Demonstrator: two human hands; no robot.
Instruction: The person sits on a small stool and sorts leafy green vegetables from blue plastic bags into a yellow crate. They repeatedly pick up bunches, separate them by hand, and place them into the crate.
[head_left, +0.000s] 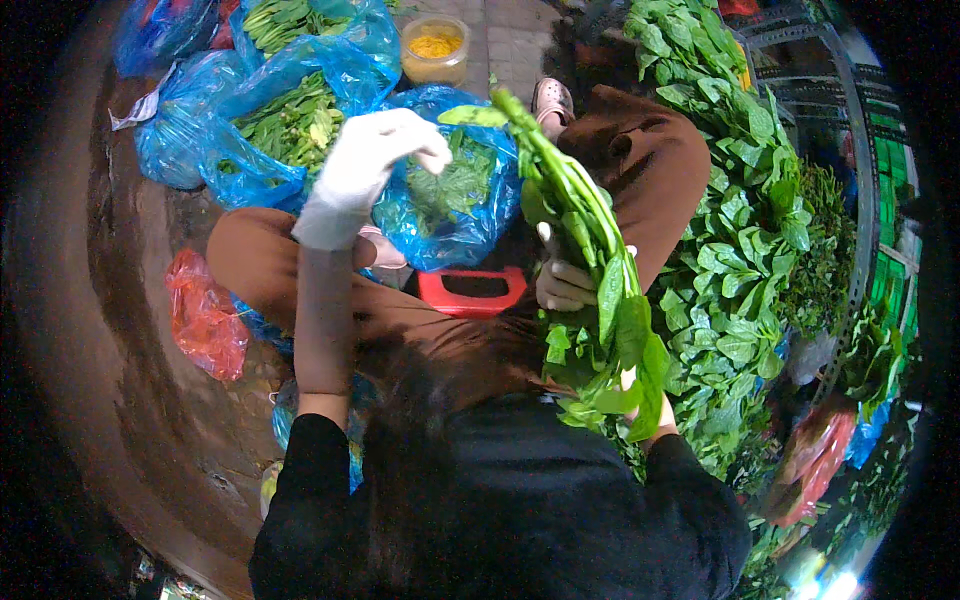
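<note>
A bunch of leafy green stems (581, 195) stands out from my right hand (566, 283), which wears a pale glove and grips it near the middle. The cut stem ends point up and away, while the broad leaves hang down over my forearm. My left hand (386, 150), in a white glove, hovers with curled fingers over a blue plastic bag (491, 225). Loose green leaves (450, 180) lie inside that bag, between my feet. I see nothing held in the left hand, though glare on the glove blurs its fingers.
Blue bags of greens (289, 135) crowd the front left, beside a plastic tub of yellow shreds (435, 49). A heap of leafy greens (731, 262) runs along my right, before a metal rack (862, 187). A red plastic frame (472, 304) sits between my legs; a red bag (206, 315) lies left.
</note>
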